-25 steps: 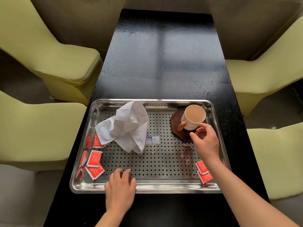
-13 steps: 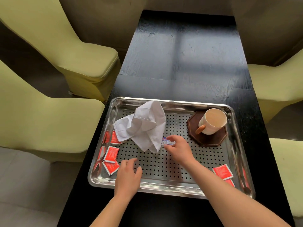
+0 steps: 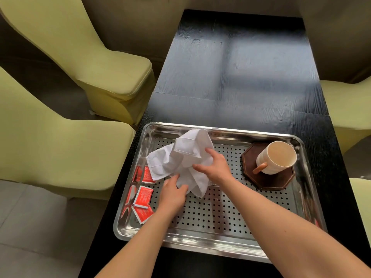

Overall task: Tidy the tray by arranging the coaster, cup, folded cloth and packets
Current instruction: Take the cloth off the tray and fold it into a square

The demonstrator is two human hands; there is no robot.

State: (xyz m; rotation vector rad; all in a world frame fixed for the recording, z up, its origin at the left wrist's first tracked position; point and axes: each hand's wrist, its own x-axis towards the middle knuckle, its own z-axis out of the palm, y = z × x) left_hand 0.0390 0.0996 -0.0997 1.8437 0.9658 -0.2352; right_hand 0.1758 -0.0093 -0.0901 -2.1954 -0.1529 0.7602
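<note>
Since the person is bent over the near edge of the shiny perforated steel tray [image 3: 200, 244], the two bare forearms come in from six o'clock and meet over its left half. Nearest, the left hand [image 3: 174, 194] has its fingers curled into the lower hem of the crumpled white cloth [image 3: 180, 157] and pinches a fold there. Flat red packets [image 3: 143, 197] lie scattered just beside that hand, at eight to nine o'clock along the tray's left wall, and one is partly tucked under the cloth's edge.

A little farther in, the right hand [image 3: 215, 168] lies on the cloth's right side, thumb and forefinger closing on a bunch of it. The cloth sits heaped at about ten o'clock, its far corner draped toward the back rim.

It looks light, limp and unable to hold a shape, so I would take it by two hemmed corners, lift it clear of the packets and lay it flat before folding. The packets look thin and slick and may need a fingernail under an edge.

At two o'clock the cream ceramic cup [image 3: 279, 159] with an orange handle stands on the dark brown octagonal coaster [image 3: 279, 181]. Beyond stretches the black wooden table [image 3: 241, 77], flanked by yellow-green covered chairs [image 3: 60, 157].
</note>
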